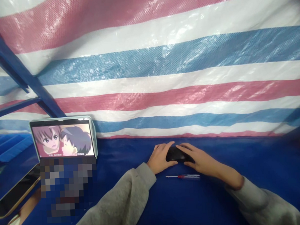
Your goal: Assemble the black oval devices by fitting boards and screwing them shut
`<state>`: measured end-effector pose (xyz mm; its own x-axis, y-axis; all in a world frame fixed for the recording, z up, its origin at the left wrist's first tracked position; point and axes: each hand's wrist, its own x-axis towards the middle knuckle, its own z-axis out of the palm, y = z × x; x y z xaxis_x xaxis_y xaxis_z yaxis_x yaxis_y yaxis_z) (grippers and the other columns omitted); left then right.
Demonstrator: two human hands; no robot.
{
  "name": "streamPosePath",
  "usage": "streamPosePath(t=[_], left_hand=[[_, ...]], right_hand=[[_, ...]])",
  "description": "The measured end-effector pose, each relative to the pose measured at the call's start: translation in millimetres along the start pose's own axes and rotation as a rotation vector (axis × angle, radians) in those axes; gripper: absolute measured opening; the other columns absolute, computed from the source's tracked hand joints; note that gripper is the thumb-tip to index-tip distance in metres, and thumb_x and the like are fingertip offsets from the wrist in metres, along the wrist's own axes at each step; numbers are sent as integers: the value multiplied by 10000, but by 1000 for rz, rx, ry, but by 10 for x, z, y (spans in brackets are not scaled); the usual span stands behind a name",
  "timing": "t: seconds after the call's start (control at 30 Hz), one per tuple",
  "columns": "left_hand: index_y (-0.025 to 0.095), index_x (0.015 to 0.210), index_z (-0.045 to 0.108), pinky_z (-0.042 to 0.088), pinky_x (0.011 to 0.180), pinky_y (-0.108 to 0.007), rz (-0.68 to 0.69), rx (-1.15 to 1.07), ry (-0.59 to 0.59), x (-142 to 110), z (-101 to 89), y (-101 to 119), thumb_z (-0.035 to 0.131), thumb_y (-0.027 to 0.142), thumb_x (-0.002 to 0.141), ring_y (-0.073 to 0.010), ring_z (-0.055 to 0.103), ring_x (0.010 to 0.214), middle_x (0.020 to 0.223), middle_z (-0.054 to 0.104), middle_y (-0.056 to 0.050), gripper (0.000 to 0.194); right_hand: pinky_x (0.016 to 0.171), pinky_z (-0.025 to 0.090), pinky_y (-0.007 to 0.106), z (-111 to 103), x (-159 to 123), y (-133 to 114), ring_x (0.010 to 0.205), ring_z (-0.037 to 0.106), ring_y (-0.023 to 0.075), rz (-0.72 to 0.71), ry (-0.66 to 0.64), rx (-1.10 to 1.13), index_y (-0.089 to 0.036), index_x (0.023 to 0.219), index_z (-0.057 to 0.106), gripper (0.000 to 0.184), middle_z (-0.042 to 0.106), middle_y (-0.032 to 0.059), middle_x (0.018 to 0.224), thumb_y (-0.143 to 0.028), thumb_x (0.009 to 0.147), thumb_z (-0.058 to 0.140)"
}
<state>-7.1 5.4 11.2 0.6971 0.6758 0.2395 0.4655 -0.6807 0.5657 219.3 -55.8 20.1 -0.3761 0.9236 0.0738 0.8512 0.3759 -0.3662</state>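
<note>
A black computer mouse rests on the blue tabletop, held from both sides. My left hand wraps its left end, thumb at the near edge and fingers at the far edge. On the opposite end, my right hand has its fingers curled over the mouse in the same way. Just below the hands lies a small screwdriver with a clear handle with some red, its thin shaft pointing left; neither hand touches it. The underside of the mouse is hidden.
At the left, a tablet in a pale case stands upright, showing a cartoon. A phone is nearer the left edge. Blue bins sit behind it. A blue metal post and striped plastic sheeting bound the far side.
</note>
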Motion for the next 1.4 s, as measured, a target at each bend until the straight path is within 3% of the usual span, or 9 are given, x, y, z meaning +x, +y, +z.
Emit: streamPosePath(t=[0.3, 0.53, 0.67, 0.83, 0.97, 1.03, 1.17, 1.3, 1.4], left_hand=[[265, 1387, 364, 293, 1082, -439, 46, 13, 56, 8, 46, -37, 754, 458, 736, -259, 530, 1207, 1280, 592, -70, 783], [242, 1324, 464, 317, 1081, -451, -1, 37, 191, 3, 34, 8, 612, 485, 862, -252, 519, 1218, 1103, 690, -52, 543], [248, 1356, 436, 329, 1088, -444, 68, 72, 205, -13, 15, 17, 557, 451, 905, -253, 407, 1317, 1317, 559, -72, 509], [255, 1357, 445, 345, 1084, -423, 193, 110, 142, -27, 20, 4, 580, 408, 896, -250, 402, 1303, 1388, 449, -91, 504], [275, 1388, 416, 359, 1066, -440, 207, 118, 144, -27, 29, -7, 577, 445, 894, -259, 414, 1283, 1388, 436, -96, 547], [278, 1388, 422, 364, 1057, -436, 219, 124, 126, -23, 35, -16, 557, 462, 905, -254, 438, 1261, 1351, 475, -92, 533], [270, 1383, 433, 374, 1040, -428, 170, 139, 130, -6, 48, -34, 511, 483, 929, -245, 472, 1226, 1270, 551, -77, 508], [268, 1403, 405, 367, 1045, -424, 156, 140, 111, 1, 43, -27, 499, 483, 935, -243, 459, 1247, 1305, 539, -74, 523], [267, 1432, 355, 344, 1063, -442, 167, 134, 91, -5, 33, -7, 502, 466, 933, -255, 431, 1280, 1353, 506, -84, 557]], right_hand=[[1060, 392, 478, 32, -12, 9, 1251, 493, 285, -9, 60, -13, -222, 1412, 436, 628, 506, 121, 1388, -171, 793, 529], [1062, 403, 447, -102, 14, -34, 1244, 519, 251, -31, 144, 163, -228, 1383, 468, 482, 539, 92, 1377, -353, 918, 450], [1029, 438, 440, -76, 48, -58, 1191, 569, 247, 68, 250, 220, -218, 1322, 536, 447, 599, 83, 1313, -414, 949, 386], [796, 568, 369, -28, 64, -139, 829, 711, 216, 171, 240, 283, -194, 1220, 612, 425, 692, 93, 1153, -421, 943, 382], [609, 571, 321, -18, 65, -182, 525, 660, 157, 231, 206, 352, -173, 1188, 618, 423, 735, 87, 1007, -429, 929, 404], [642, 569, 325, -11, 68, -170, 557, 670, 160, 228, 234, 308, -176, 1173, 625, 409, 730, 85, 1023, -423, 926, 412], [802, 534, 364, -25, 70, -108, 879, 691, 232, 201, 370, 57, -184, 1124, 653, 374, 717, 90, 1060, -407, 911, 440], [690, 505, 334, -191, 34, -126, 754, 677, 212, 271, 363, -125, -192, 1109, 649, 357, 724, 72, 938, -401, 898, 450], [584, 437, 302, -396, -28, -231, 688, 655, 214, 349, 231, -230, -210, 865, 672, 302, 709, 53, 768, -427, 882, 463]])
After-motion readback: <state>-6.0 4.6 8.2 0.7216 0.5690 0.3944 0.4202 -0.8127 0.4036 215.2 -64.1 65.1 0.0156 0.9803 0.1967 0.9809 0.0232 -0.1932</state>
